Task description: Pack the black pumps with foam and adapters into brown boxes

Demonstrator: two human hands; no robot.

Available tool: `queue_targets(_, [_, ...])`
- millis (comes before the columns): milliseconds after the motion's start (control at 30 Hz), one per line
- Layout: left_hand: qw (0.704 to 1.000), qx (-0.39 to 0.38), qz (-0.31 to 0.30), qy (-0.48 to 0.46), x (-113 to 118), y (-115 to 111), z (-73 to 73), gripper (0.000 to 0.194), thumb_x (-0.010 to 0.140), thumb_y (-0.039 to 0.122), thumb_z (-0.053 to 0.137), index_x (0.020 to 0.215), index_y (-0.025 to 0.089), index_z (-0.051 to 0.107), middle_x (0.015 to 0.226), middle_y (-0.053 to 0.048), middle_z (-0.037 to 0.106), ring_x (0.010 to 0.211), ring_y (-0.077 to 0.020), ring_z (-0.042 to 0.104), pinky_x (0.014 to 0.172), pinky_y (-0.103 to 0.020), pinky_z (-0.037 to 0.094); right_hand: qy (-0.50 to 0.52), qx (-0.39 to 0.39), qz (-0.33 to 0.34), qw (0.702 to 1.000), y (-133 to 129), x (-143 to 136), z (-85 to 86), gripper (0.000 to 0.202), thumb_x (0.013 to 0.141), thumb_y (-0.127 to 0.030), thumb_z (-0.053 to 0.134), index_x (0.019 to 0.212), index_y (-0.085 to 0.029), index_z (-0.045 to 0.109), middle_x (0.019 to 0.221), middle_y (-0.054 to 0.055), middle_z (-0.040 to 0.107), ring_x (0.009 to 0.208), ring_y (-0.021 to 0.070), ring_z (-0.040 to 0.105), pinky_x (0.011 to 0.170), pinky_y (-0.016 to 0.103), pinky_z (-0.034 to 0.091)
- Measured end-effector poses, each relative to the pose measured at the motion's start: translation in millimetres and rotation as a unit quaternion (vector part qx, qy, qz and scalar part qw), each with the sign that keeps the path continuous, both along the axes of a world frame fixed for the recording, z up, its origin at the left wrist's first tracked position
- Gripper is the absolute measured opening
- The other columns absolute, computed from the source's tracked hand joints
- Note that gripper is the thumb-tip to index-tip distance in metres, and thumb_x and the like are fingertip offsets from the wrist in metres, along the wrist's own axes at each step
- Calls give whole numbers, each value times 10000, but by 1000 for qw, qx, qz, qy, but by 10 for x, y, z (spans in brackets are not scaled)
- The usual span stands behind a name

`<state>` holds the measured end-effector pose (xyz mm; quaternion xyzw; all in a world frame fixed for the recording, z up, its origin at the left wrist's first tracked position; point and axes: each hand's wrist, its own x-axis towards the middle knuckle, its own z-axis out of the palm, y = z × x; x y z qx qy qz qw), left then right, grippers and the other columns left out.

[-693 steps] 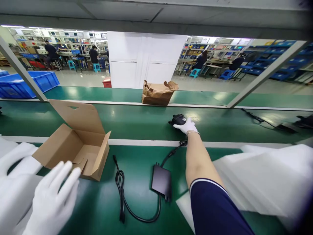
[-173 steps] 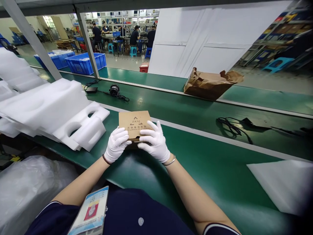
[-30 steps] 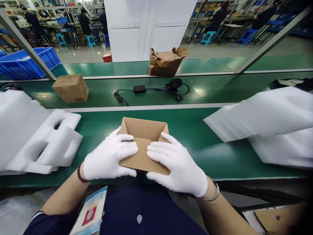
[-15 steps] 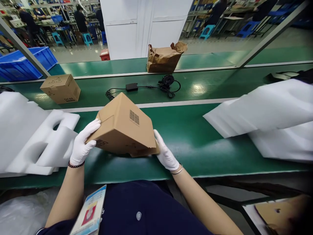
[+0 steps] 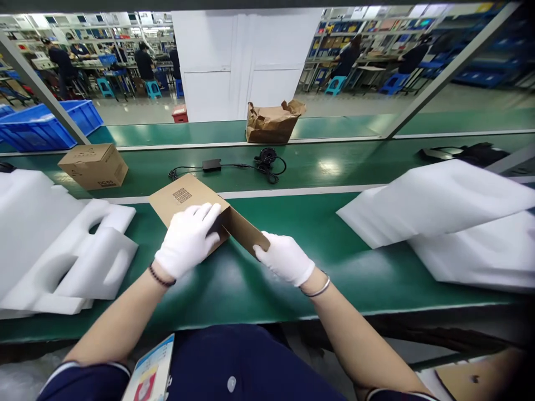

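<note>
A brown cardboard box (image 5: 183,195) with a printed code rests on the green bench in front of me, its near side partly open. My left hand (image 5: 188,238), in a white glove, lies over the box's near edge, with its fingers spread on the cardboard. A flap (image 5: 244,229) stands out from the box towards the right. The gloved fingers of my right hand (image 5: 285,258) are closed round the end of this flap. The inside of the box is dark and mostly hidden by my left hand.
White foam pieces lie at the left (image 5: 94,245) and right (image 5: 443,206). Behind are a smaller closed box (image 5: 94,167), a black adapter with cable (image 5: 212,165), a crumpled paper bag (image 5: 271,125) and a blue crate (image 5: 50,125). People sit in the background.
The box has turned and moved left, and its flap now extends outward. My left hand has shifted right onto the box's near edge. My right hand has taken hold of the flap.
</note>
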<state>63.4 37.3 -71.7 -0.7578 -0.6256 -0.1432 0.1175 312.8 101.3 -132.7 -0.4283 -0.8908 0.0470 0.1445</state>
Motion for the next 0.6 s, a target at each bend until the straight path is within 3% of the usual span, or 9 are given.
queue_targets(100, [994, -11, 86, 70, 6, 303, 200, 340, 989, 287, 330, 1155, 187, 610, 1017, -152, 688, 974, -340, 604, 753, -428, 476, 43, 64, -17, 997, 178, 95, 284, 335, 946, -462, 514, 758, -203, 611, 668, 50, 647, 619, 190, 617, 576, 273, 385])
queue_targets(200, [984, 11, 169, 62, -190, 559, 378, 372, 993, 322, 305, 1114, 170, 622, 956, -165, 687, 955, -350, 600, 719, -409, 466, 86, 128, -163, 974, 587, 266, 579, 498, 963, -599, 436, 783, -189, 654, 727, 83, 658, 733, 223, 635, 636, 286, 398])
queue_targets(300, [966, -5, 259, -4, -339, 699, 523, 348, 969, 307, 347, 1058, 144, 641, 977, -182, 693, 960, -347, 627, 780, -423, 476, 74, 139, -272, 949, 953, 352, 802, 573, 948, -652, 408, 977, -159, 697, 1008, 167, 682, 975, 313, 620, 749, 356, 434])
queue_targets(367, [959, -28, 275, -69, -372, 738, 533, 331, 953, 279, 365, 1015, 118, 648, 1016, -206, 689, 1002, -356, 635, 856, -449, 472, 101, 65, -244, 962, 1032, 258, 833, 627, 932, -685, 398, 1136, -155, 664, 1170, 196, 646, 1049, 331, 600, 803, 397, 455])
queue_targets(433, [955, -49, 261, -133, -381, 753, 458, 326, 946, 250, 364, 1004, 92, 644, 1060, -234, 676, 1054, -362, 630, 916, -467, 461, 171, -109, -156, 967, 984, 46, 760, 689, 918, -724, 367, 1266, -172, 588, 1099, 171, 677, 920, 279, 648, 752, 371, 490])
queue_targets(533, [953, -98, 213, -194, -416, 749, 258, 294, 943, 235, 402, 940, 101, 663, 1029, -206, 695, 1056, -321, 646, 954, -436, 466, 249, -356, -36, 900, 856, -300, 544, 656, 870, -691, 482, 1298, -197, 537, 861, 82, 701, 626, 187, 620, 543, 284, 474])
queue_targets(600, [947, -130, 186, -226, -444, 724, 115, 277, 947, 238, 433, 917, 121, 681, 979, -151, 719, 1002, -274, 674, 934, -393, 493, 285, -420, -9, 862, 824, -407, 392, 565, 812, -588, 575, 1231, -209, 568, 854, 59, 699, 599, 183, 611, 469, 264, 440])
